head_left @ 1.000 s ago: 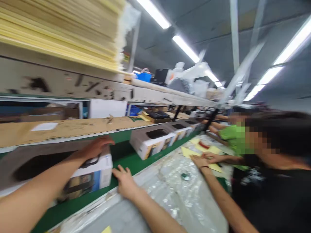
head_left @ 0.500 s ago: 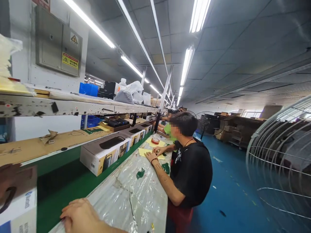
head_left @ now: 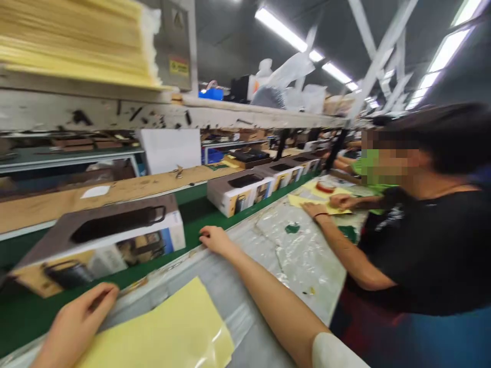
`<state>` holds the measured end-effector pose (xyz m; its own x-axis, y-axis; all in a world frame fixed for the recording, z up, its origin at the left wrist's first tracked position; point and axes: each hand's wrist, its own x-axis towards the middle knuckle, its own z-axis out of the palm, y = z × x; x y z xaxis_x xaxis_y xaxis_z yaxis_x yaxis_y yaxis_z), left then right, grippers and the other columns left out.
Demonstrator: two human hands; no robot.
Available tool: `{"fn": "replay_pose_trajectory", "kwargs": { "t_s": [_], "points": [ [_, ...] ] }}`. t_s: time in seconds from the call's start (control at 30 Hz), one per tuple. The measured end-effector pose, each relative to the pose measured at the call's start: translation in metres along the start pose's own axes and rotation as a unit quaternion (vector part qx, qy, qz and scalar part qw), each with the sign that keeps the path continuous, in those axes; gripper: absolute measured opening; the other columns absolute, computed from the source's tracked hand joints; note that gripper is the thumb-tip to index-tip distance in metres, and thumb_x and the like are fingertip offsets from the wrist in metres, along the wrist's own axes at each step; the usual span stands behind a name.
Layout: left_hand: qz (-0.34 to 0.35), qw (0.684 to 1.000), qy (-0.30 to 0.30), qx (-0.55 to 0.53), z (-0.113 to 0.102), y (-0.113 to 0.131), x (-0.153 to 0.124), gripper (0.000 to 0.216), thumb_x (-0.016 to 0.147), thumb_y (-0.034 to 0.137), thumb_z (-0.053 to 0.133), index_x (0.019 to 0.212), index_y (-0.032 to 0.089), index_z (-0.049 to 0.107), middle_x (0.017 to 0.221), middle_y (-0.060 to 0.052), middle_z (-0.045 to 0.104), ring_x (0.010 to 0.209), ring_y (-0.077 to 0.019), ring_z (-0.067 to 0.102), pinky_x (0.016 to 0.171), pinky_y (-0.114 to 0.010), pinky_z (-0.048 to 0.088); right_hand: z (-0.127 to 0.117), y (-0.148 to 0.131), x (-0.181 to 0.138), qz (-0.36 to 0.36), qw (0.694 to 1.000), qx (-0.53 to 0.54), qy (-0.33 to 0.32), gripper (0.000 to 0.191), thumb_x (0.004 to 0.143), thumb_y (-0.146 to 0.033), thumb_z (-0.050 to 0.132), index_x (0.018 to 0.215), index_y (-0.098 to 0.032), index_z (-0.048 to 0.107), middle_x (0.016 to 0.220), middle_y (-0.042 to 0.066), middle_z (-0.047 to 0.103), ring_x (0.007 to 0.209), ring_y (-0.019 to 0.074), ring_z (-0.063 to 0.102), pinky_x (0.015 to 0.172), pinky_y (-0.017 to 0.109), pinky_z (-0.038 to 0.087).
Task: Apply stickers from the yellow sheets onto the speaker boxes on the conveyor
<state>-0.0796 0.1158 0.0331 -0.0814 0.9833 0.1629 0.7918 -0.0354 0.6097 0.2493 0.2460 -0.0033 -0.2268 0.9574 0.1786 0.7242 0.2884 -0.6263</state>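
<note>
Both hands, left hand [head_left: 74, 327] and right hand [head_left: 215, 239], rest empty with loose fingers on the counter [head_left: 245, 301] edge; the box [head_left: 103, 240] should be taken squarely.

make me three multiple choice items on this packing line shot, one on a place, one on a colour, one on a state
1. Where does the right hand rest?
A. on the table edge by the green conveyor belt
B. on the top shelf
C. inside a box

2. What colour is the glossy sheet lying by the left hand?
A. blue
B. yellow
C. red

3. How is the nearest white-and-brown carton with the handle slot?
A. crushed flat
B. gripped by both hands
C. lying on the belt, no hand on it

Answers: 1 A, its fingers lie at the belt's edge; 2 B, the sheet is pale yellow; 3 C, both hands sit apart from it.
</note>
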Motion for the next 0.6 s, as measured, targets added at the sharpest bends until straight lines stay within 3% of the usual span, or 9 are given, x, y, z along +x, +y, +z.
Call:
{"fn": "replay_pose_trajectory", "kwargs": {
  "t_s": [0.07,0.17,0.3,0.43,0.6],
  "points": [
    [-0.041,0.998,0.009,-0.047,0.003,-0.007,-0.011,0.039,0.064,0.064,0.055,0.061,0.026,0.065,0.066,0.004,0.071,0.07,-0.0249,0.064,0.066,-0.031,0.049,0.011,0.0,-0.006,-0.016,0.999,0.023,0.017,0.018,0.097,-0.017,0.063,0.113,-0.015,0.07,0.119,0.01,0.073,0.114,0.0242,0.067,0.103,0.047,0.051],
    [-0.038,0.995,0.024,-0.089,0.01,-0.006,-0.012,0.041,0.071,0.061,0.05,0.059,0.022,0.054,0.06,0.0,0.058,0.063,-0.0201,0.054,0.061,-0.028,0.041,0.019,0.002,-0.017,-0.053,0.997,0.05,0.029,0.024,0.091,-0.011,0.057,0.107,-0.017,0.074,0.12,0.012,0.074,0.119,0.0255,0.065,0.108,0.046,0.048],
    [-0.049,0.994,0.038,-0.095,0.017,-0.01,-0.012,0.05,0.082,0.063,0.044,0.054,0.022,0.035,0.055,0.003,0.037,0.058,-0.015,0.038,0.058,-0.028,0.03,0.018,0.002,-0.021,-0.094,0.992,0.071,0.046,0.03,0.092,-0.018,0.05,0.109,-0.019,0.074,0.118,0.012,0.074,0.115,0.0273,0.066,0.105,0.049,0.049],
    [-0.034,0.995,0.001,-0.098,0.015,-0.012,-0.018,0.047,0.087,0.059,0.045,0.059,0.021,0.047,0.061,0.001,0.046,0.063,-0.0165,0.045,0.061,-0.028,0.033,0.019,-0.005,-0.025,-0.136,0.986,0.087,0.032,0.028,0.093,-0.029,0.051,0.103,-0.021,0.076,0.111,0.011,0.076,0.109,0.0285,0.067,0.1,0.048,0.052],
    [0.023,0.989,-0.146,-0.024,-0.005,0.011,-0.031,0.026,0.09,0.042,0.056,0.085,0.021,0.07,0.091,-0.004,0.065,0.086,-0.0214,0.059,0.077,-0.03,0.042,0.024,-0.006,-0.026,-0.153,0.983,0.101,-0.003,0.027,0.091,-0.032,0.051,0.094,-0.02,0.075,0.096,0.012,0.077,0.093,0.0299,0.07,0.086,0.049,0.056]
  ]
}}
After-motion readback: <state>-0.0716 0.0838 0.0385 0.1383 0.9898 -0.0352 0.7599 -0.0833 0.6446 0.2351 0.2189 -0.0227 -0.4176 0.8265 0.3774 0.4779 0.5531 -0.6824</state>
